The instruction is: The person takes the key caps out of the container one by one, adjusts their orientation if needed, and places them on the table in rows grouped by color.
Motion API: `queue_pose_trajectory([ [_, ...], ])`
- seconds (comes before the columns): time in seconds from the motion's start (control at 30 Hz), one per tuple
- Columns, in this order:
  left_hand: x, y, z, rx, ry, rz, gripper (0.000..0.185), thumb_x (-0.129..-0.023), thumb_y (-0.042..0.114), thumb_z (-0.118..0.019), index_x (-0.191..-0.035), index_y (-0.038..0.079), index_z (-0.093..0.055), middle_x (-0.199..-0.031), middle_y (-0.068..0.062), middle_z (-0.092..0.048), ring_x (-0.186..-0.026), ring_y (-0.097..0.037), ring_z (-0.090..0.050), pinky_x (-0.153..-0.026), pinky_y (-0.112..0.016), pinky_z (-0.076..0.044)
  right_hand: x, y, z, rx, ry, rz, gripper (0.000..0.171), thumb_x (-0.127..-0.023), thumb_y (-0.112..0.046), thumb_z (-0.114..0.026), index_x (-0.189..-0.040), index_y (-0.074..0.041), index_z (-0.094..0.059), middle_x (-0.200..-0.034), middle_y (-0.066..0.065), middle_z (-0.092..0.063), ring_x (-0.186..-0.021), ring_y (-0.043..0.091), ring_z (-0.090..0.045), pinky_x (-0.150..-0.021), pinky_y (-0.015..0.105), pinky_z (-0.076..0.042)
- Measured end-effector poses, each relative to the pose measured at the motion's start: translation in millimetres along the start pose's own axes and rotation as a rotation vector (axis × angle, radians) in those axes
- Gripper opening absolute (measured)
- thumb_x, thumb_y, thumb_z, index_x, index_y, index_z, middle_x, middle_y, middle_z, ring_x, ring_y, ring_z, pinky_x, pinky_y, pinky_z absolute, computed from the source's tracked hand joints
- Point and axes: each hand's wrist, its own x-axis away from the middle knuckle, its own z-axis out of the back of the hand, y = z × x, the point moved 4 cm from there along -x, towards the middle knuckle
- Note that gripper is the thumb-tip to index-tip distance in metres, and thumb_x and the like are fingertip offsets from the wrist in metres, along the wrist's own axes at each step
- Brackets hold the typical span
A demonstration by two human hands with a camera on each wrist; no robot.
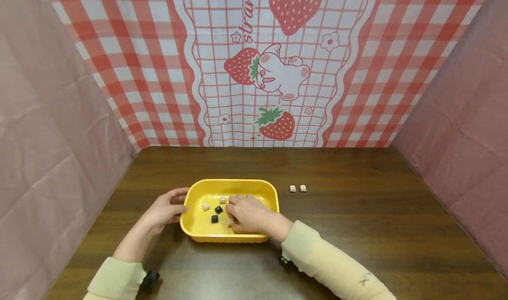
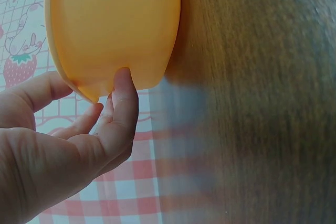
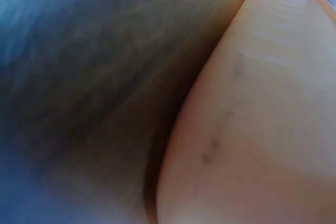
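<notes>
1. Yellow tub (image 1: pixel 200 228) is sitting on the table (image 1: pixel 357 229), with black pieces (image 1: pixel 214 219) and cream pieces (image 1: pixel 206 207) loose on its floor — keycaps, by the look of them. Walls probably stop them scattering.
2. Left hand (image 1: pixel 162 209) is at the tub's left end, fingers loosely spread and touching it, not clenched. My guess is it's just steadying things.
3. Right hand (image 1: pixel 252 214) reaches into the tub over its right end, palm down, one cream piece just beside it. Fingertips are hidden, so can't tell if it's pinching anything.
4. Two spare cream pieces (image 1: pixel 292 189) sit right of the tub, side by side — the neat spacing looks deliberate to me.
</notes>
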Motion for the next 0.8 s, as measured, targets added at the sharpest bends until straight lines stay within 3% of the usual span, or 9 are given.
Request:
queue_pose_trajectory([
  [0.43,-0.4,0.3,-1.1,-0.009,0.004,0.013,0.058,-0.087,-0.001,-0.055,-0.141,0.0,-0.035,-0.133,-0.026,-0.044,-0.089,-0.022,-0.059,-0.068,-0.034,-0.054,11.3,12.6,31.9,-0.009,-0.066,-0.026,0.017,-0.08,-0.034,-0.066,-0.08,-0.023,-0.053,-0.081,-0.009,-0.045,-0.079,0.01,-0.044,-0.063,0.025,-0.033],
  [0.67,0.3,1.1,-1.0,-0.013,0.003,0.012,0.058,-0.087,-0.001,-0.055,-0.142,0.0,-0.035,-0.133,-0.027,-0.043,-0.089,-0.022,-0.059,-0.069,-0.034,-0.054,18.5,24.3,48.9,-0.009,-0.093,-0.061,0.018,-0.079,-0.035,-0.067,-0.084,-0.02,-0.058,-0.084,-0.008,-0.047,-0.084,0.013,-0.047,-0.074,0.035,-0.043],
  [0.8,0.1,1.2,-0.8,-0.012,0.003,0.011,0.058,-0.087,-0.001,-0.055,-0.142,-0.001,-0.035,-0.132,-0.027,-0.043,-0.089,-0.022,-0.059,-0.069,-0.034,-0.054,23.7,32.1,57.6,-0.018,-0.086,-0.073,0.019,-0.08,-0.034,-0.067,-0.085,-0.018,-0.06,-0.085,-0.007,-0.048,-0.083,0.014,-0.046,-0.071,0.034,-0.039],
])
